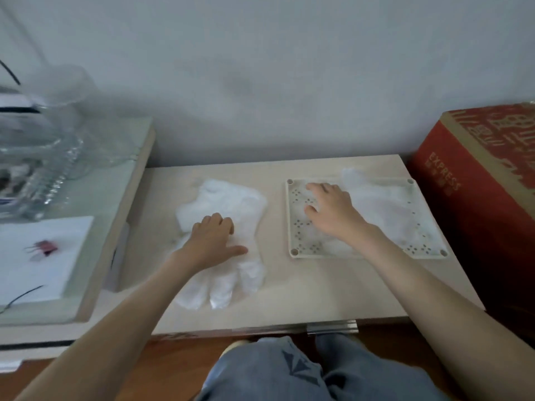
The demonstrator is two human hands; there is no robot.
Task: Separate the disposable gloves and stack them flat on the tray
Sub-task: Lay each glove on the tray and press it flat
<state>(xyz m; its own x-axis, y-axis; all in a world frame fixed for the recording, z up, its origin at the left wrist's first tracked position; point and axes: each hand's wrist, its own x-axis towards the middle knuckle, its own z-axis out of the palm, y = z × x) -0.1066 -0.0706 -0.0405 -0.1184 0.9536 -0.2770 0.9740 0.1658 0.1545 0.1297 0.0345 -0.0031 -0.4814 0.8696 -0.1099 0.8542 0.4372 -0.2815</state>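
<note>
Clear-plastic pile [228,204]: loose gloves heaped left of centre on the surface [289,290], finger ends towards the near edge.
Left hand [214,241]: on the pile; grip curled, knuckles up, thumb stretched flat to the right; cannot tell whether it pinches a layer.
Tray [291,221]: cream, perforated, on the surface's right part, apart from the pile.
Glove [388,209]: lies flat on the tray, covering its right side.
Right hand [330,209]: grip spread, palm down on the tray, at the glove's left part.
Box [474,180]: red, just right of the surface.
</note>
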